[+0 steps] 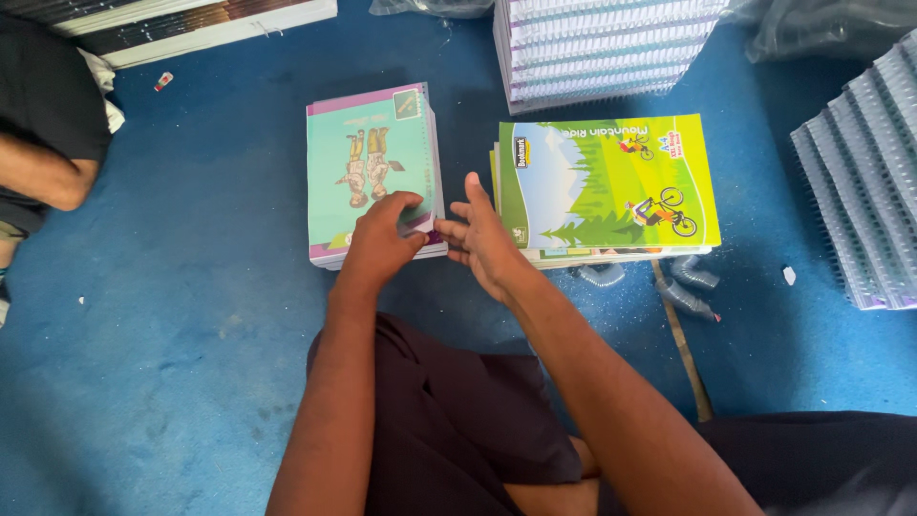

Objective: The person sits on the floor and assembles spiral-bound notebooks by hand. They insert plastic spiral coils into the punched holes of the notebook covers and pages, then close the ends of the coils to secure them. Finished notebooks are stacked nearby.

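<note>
On the blue floor just ahead, the left hand (380,234) clamps its fingers on the near right corner of the teal notebook stack (371,172), steadying it, while the right hand (482,239) hovers beside, fingers apart, left of the green notebook stack (607,182)

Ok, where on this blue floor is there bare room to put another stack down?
The widest bare blue floor lies left of the teal notebook stack, below the other person's arm. A narrow strip separates that stack from the green notebook stack, but both hands fill its near end. The right side is crowded by spiral-bound stacks.
</note>
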Demonstrator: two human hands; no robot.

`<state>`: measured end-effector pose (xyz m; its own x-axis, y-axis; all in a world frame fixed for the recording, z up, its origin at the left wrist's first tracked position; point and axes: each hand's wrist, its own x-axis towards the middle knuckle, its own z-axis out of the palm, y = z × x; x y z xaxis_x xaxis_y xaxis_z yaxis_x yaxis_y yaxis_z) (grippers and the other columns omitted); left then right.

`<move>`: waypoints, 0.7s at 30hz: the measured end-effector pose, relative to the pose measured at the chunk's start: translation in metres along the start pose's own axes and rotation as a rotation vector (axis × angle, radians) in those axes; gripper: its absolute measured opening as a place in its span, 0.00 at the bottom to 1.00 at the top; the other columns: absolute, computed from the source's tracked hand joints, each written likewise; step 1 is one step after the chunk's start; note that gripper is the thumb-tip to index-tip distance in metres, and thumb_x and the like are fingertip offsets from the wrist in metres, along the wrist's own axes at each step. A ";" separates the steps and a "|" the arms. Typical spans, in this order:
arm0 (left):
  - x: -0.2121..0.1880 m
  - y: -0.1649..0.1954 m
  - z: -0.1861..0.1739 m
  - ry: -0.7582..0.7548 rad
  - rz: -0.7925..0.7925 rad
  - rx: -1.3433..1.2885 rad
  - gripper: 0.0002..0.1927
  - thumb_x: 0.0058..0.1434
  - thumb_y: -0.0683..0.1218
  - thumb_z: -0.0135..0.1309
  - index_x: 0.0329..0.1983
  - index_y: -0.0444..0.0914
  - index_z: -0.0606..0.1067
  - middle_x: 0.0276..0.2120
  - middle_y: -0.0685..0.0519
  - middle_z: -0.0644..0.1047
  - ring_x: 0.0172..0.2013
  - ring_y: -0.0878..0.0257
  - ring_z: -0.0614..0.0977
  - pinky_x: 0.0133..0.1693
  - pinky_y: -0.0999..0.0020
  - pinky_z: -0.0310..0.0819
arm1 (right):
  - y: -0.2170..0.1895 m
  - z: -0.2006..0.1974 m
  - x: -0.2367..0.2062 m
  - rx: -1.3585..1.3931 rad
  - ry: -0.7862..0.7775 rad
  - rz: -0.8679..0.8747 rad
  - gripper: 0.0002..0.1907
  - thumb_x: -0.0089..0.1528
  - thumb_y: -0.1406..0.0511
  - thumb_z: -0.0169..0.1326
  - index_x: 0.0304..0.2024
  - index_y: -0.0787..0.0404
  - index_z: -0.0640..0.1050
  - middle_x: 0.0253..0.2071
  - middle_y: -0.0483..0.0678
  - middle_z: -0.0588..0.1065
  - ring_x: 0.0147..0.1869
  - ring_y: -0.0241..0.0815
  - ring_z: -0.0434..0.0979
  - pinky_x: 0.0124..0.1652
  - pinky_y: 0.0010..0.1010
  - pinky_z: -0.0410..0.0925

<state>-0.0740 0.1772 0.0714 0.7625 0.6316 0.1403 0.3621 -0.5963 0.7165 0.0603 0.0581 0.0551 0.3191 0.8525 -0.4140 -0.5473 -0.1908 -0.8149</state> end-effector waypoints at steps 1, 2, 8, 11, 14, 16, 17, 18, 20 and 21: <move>0.001 0.000 0.002 0.014 0.039 0.047 0.27 0.47 0.39 0.68 0.52 0.37 0.75 0.50 0.45 0.79 0.52 0.49 0.80 0.52 0.59 0.74 | 0.000 0.000 -0.001 0.000 -0.002 0.000 0.61 0.58 0.29 0.28 0.74 0.70 0.47 0.71 0.72 0.59 0.78 0.64 0.55 0.69 0.48 0.52; 0.001 -0.001 0.002 0.027 0.079 0.095 0.27 0.46 0.39 0.68 0.51 0.37 0.76 0.49 0.45 0.78 0.51 0.48 0.80 0.52 0.58 0.75 | 0.000 0.000 -0.001 0.002 -0.005 0.000 0.61 0.59 0.29 0.28 0.74 0.71 0.47 0.71 0.72 0.58 0.78 0.64 0.54 0.69 0.48 0.52; 0.002 -0.002 0.006 0.055 0.168 0.148 0.28 0.42 0.40 0.72 0.49 0.37 0.76 0.46 0.46 0.78 0.49 0.47 0.79 0.49 0.55 0.74 | -0.002 0.000 -0.003 0.029 -0.001 0.008 0.61 0.57 0.29 0.29 0.74 0.70 0.49 0.70 0.70 0.63 0.75 0.58 0.61 0.66 0.44 0.55; 0.002 -0.001 0.006 0.048 0.143 0.122 0.29 0.41 0.39 0.72 0.49 0.37 0.76 0.47 0.46 0.78 0.50 0.48 0.80 0.50 0.55 0.74 | -0.003 0.001 -0.003 -0.002 0.036 0.007 0.61 0.56 0.29 0.30 0.73 0.70 0.52 0.67 0.67 0.68 0.67 0.51 0.69 0.57 0.38 0.59; 0.001 -0.002 0.005 0.050 0.135 0.108 0.31 0.41 0.39 0.71 0.51 0.37 0.75 0.49 0.45 0.78 0.51 0.47 0.80 0.51 0.56 0.75 | -0.004 0.001 -0.002 -0.049 0.078 -0.014 0.62 0.56 0.28 0.30 0.72 0.71 0.57 0.62 0.65 0.74 0.54 0.45 0.72 0.45 0.34 0.60; 0.000 -0.003 0.006 0.046 0.113 0.087 0.31 0.43 0.38 0.70 0.52 0.37 0.75 0.50 0.44 0.78 0.52 0.47 0.79 0.51 0.56 0.75 | -0.004 0.000 -0.002 -0.007 0.087 -0.005 0.62 0.56 0.28 0.32 0.72 0.72 0.56 0.60 0.65 0.74 0.51 0.44 0.72 0.43 0.33 0.61; -0.001 -0.004 0.006 0.044 0.104 0.077 0.31 0.43 0.38 0.70 0.53 0.37 0.74 0.50 0.44 0.78 0.52 0.46 0.79 0.52 0.56 0.74 | -0.004 -0.001 -0.001 0.014 0.091 -0.001 0.62 0.56 0.28 0.32 0.72 0.72 0.56 0.59 0.64 0.75 0.49 0.43 0.71 0.42 0.32 0.62; 0.000 -0.005 0.006 0.051 0.109 0.067 0.31 0.44 0.38 0.69 0.53 0.36 0.74 0.51 0.44 0.78 0.53 0.46 0.79 0.52 0.56 0.75 | -0.005 -0.001 0.001 0.036 0.090 0.007 0.62 0.56 0.28 0.33 0.72 0.72 0.55 0.59 0.65 0.74 0.50 0.44 0.72 0.44 0.33 0.63; 0.000 -0.008 0.008 0.062 0.114 0.047 0.30 0.45 0.36 0.66 0.55 0.36 0.74 0.51 0.43 0.78 0.53 0.46 0.79 0.53 0.56 0.75 | -0.004 -0.002 0.004 0.082 0.088 0.029 0.62 0.55 0.28 0.33 0.72 0.71 0.55 0.60 0.65 0.73 0.52 0.46 0.73 0.46 0.33 0.65; 0.000 -0.009 0.009 0.070 0.119 0.060 0.31 0.45 0.36 0.65 0.56 0.36 0.73 0.52 0.43 0.78 0.53 0.46 0.79 0.53 0.56 0.75 | -0.002 -0.003 0.005 0.125 0.082 0.033 0.61 0.56 0.29 0.35 0.72 0.72 0.54 0.60 0.65 0.72 0.54 0.47 0.74 0.48 0.35 0.67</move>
<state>-0.0718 0.1779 0.0589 0.7637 0.5861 0.2705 0.3040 -0.6963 0.6502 0.0651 0.0615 0.0534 0.3589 0.8031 -0.4755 -0.6492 -0.1512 -0.7454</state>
